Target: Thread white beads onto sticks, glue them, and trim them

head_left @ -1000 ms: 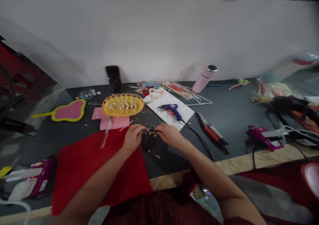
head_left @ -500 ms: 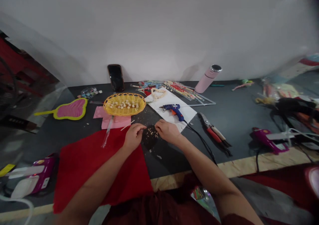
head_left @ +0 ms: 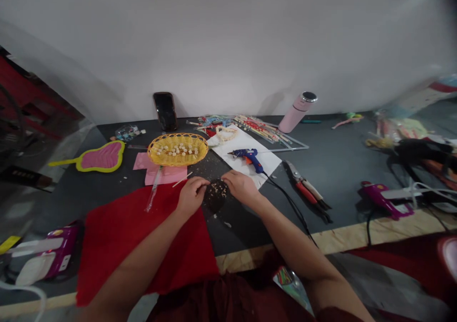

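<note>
Nearer you than the yellow oval woven basket, and right of it, you hold the dark round piece strewn with small pale crumbs: your left grip pinches its left edge, your right grip its upper right edge.

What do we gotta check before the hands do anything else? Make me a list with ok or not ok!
1. Both hands on the disc: ok, the left hand and right hand hold its edges.
2. Pale bits stuck to the disc: cannot tell; they show on top, but not whether they are loose.
3. Glue gun out of the hands: ok, it lies on the white paper.
4. Glue gun cool: cannot tell.
5. White pieces in the basket: ok, lots.
6. Table clean by the disc: not ok, a white scrap lies there.
</note>
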Demonstrator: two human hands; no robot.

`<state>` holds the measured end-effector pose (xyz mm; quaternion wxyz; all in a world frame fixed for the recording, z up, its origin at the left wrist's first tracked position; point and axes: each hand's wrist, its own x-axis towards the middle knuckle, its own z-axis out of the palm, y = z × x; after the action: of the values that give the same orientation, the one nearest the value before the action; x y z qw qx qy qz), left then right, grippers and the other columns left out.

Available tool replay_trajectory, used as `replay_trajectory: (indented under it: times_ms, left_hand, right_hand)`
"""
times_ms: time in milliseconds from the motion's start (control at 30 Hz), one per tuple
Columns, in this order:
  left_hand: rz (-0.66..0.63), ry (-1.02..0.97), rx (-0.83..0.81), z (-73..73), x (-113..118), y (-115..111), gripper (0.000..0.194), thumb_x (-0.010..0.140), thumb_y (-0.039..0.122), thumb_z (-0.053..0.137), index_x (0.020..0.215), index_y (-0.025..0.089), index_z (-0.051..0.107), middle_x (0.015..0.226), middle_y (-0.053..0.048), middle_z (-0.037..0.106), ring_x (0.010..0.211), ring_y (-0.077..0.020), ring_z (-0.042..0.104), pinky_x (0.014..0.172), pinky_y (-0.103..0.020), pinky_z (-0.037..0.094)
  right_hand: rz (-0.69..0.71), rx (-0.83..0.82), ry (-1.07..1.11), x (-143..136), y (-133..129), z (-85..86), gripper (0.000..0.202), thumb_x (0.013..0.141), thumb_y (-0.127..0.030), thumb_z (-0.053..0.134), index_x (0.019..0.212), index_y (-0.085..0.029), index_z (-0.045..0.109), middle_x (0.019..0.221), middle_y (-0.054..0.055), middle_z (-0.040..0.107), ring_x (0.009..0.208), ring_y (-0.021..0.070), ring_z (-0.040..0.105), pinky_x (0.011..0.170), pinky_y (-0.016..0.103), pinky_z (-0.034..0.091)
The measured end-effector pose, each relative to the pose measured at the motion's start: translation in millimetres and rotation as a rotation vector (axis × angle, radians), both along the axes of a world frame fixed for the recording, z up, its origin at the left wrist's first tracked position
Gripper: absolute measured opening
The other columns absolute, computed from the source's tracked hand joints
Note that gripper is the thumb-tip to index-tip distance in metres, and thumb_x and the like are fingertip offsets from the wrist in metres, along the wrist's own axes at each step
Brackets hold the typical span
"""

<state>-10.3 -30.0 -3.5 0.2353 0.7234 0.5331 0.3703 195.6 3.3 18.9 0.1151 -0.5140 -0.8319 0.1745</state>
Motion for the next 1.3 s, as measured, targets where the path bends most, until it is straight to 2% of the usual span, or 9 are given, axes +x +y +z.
replay_trajectory:
  times_ms: [100, 267, 433, 567, 667, 767, 967, 1067, 1300]
  left_hand:
    - [0.001, 0.001, 0.012, 2.1, 1, -1, 0.017, 0.083, 0.016, 0.047, 0.090, 0.019, 0.063, 0.091, -0.004, 0.065, 0.090, -0.0168, 0.059, 0.083, -0.032, 0.047]
    - [0.021, -0.009, 0.017, 6.3, 3, -3, 0.012, 0.083, 0.026, 0.052, 0.081, 0.018, 0.062, 0.087, -0.005, 0.064, 0.084, -0.0165, 0.059, 0.075, -0.030, 0.048]
    - [-0.011, 0.036, 0.092, 17.5, 6, -6, 0.032, 0.083, 0.031, 0.053, 0.055, 0.017, 0.052, 0.077, -0.004, 0.063, 0.075, -0.0147, 0.059, 0.070, -0.028, 0.047]
    - [0.052, 0.113, 0.213, 40.7, -2, -4, 0.028, 0.084, 0.031, 0.051, 0.059, 0.019, 0.056, 0.082, -0.006, 0.065, 0.080, -0.0170, 0.061, 0.074, -0.030, 0.048]
    - [0.168, 0.219, 0.200, 53.0, -19, 4, 0.018, 0.084, 0.029, 0.049, 0.075, 0.019, 0.061, 0.090, -0.008, 0.066, 0.088, -0.0201, 0.060, 0.078, -0.032, 0.047]
    - [0.208, 0.394, 0.108, 48.1, -39, 14, 0.018, 0.083, 0.021, 0.046, 0.090, 0.018, 0.061, 0.093, -0.009, 0.065, 0.090, -0.0231, 0.058, 0.080, -0.035, 0.045]
    - [0.167, 0.646, 0.033, 21.0, -54, 19, 0.016, 0.084, 0.021, 0.044, 0.084, 0.017, 0.060, 0.089, -0.012, 0.064, 0.090, -0.0266, 0.056, 0.080, -0.038, 0.041]
    - [0.145, 0.668, -0.020, 19.0, -53, 18, 0.015, 0.084, 0.019, 0.044, 0.080, 0.017, 0.059, 0.086, -0.012, 0.063, 0.088, -0.0259, 0.057, 0.078, -0.037, 0.042]
    - [0.195, 0.554, -0.016, 27.5, -52, 14, 0.015, 0.084, 0.019, 0.043, 0.084, 0.017, 0.058, 0.091, -0.011, 0.066, 0.091, -0.0253, 0.059, 0.080, -0.035, 0.042]
  right_hand:
    - [-0.066, 0.040, 0.119, 14, 5, -4.2, 0.034, 0.086, -0.007, 0.035, 0.107, -0.019, 0.058, 0.105, 0.007, 0.061, 0.097, 0.0154, 0.056, 0.084, 0.025, 0.041]
    - [-0.115, 0.158, 0.340, 39, 9, -6.3, 0.029, 0.070, -0.002, 0.035, 0.065, -0.019, 0.058, 0.077, 0.005, 0.060, 0.084, 0.0175, 0.055, 0.081, 0.028, 0.041]
    - [-0.256, 0.273, 0.454, 55, 13, -5.9, 0.023, 0.064, -0.004, 0.032, 0.057, -0.019, 0.048, 0.061, 0.001, 0.052, 0.066, 0.0148, 0.052, 0.066, 0.025, 0.040]
    - [-0.316, 0.343, 0.518, 60, 18, -5.6, 0.020, 0.062, -0.006, 0.031, 0.054, -0.020, 0.043, 0.056, -0.001, 0.047, 0.058, 0.0131, 0.049, 0.060, 0.023, 0.038]
    - [-0.307, 0.379, 0.552, 61, 20, -4.2, 0.019, 0.063, -0.006, 0.032, 0.053, -0.020, 0.041, 0.056, -0.001, 0.047, 0.058, 0.0126, 0.048, 0.059, 0.023, 0.037]
    - [-0.291, 0.405, 0.573, 60, 20, -2.5, 0.020, 0.065, -0.006, 0.032, 0.054, -0.020, 0.041, 0.058, -0.001, 0.048, 0.060, 0.0131, 0.049, 0.061, 0.024, 0.038]
    - [-0.309, 0.426, 0.549, 53, 20, 4.6, 0.010, 0.074, -0.014, 0.044, 0.075, -0.020, 0.053, 0.070, 0.001, 0.056, 0.067, 0.0163, 0.049, 0.064, 0.028, 0.041]
    - [-0.227, 0.332, 0.462, 47, 15, 15.1, 0.014, 0.081, -0.017, 0.044, 0.091, -0.019, 0.055, 0.081, 0.005, 0.059, 0.069, 0.0162, 0.051, 0.066, 0.028, 0.043]
    - [0.201, -0.005, 0.136, 33, -38, 35.3, 0.008, 0.080, -0.020, 0.057, 0.087, -0.020, 0.060, 0.084, 0.003, 0.063, 0.075, 0.0154, 0.057, 0.066, 0.025, 0.042]
